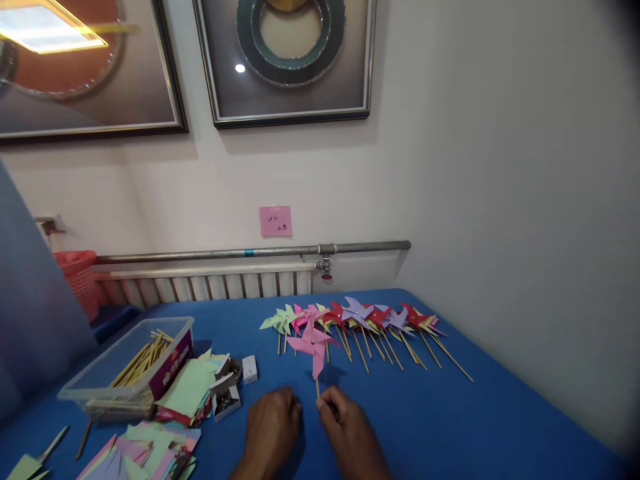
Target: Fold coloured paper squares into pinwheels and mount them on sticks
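Note:
My right hand point(350, 433) pinches the bottom of a thin wooden stick that carries a pink paper pinwheel point(313, 345), held upright over the blue table point(500, 413). My left hand point(270, 430) rests loosely curled beside it, close to the stick's base, holding nothing that I can see. Behind the pink pinwheel lies a row of several finished pinwheels point(360, 320) in green, pink, red, purple and yellow, sticks pointing toward me.
A clear plastic tub of wooden sticks point(133, 363) stands at the left. Stacks of coloured paper squares point(187, 390) and small open boxes of pins point(227, 393) lie near it. More paper point(140, 457) lies at the front left. A radiator and pipe run along the wall.

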Demonstrator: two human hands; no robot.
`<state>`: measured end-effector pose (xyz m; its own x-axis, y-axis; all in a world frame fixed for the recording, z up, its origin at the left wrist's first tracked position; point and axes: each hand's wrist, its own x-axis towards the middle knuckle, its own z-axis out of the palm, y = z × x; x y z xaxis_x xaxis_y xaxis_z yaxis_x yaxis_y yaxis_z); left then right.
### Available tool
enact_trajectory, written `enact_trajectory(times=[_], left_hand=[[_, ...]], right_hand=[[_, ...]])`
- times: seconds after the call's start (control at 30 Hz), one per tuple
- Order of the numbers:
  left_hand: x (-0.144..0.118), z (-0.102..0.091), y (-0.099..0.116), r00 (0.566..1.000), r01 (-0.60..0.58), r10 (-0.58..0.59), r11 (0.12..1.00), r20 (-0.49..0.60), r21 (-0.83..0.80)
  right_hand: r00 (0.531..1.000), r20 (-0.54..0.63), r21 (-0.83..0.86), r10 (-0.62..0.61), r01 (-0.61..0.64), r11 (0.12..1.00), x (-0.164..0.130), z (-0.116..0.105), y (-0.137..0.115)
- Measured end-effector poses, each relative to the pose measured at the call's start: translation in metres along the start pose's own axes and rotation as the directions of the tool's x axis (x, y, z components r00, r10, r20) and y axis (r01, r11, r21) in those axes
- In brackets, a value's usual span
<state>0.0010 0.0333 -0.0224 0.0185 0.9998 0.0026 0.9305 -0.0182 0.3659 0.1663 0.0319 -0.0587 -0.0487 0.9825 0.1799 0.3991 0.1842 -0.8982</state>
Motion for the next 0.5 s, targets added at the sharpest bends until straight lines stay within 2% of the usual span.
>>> enact_trajectory(times=[0.13,0.23,0.5], left_hand=[[-0.001,0.004,0.004,0.999,0.031,-0.03,0.995,-0.019,0.094],[0.0,0.006,0.004,0.999,0.032,-0.031,0.994,-0.015,0.102],[0.001,0.005,0.002,1.0,0.006,-0.005,0.997,-0.023,0.081]], right_hand=[[1.0,0.017,-0.189,0.014,-0.01,0.982,0.005,-0.002,-0.001],[0.999,0.029,-0.301,0.041,-0.03,0.953,0.005,0.0,-0.006],[0.999,0.019,-0.421,0.047,-0.034,0.907,0.002,0.004,-0.012]])
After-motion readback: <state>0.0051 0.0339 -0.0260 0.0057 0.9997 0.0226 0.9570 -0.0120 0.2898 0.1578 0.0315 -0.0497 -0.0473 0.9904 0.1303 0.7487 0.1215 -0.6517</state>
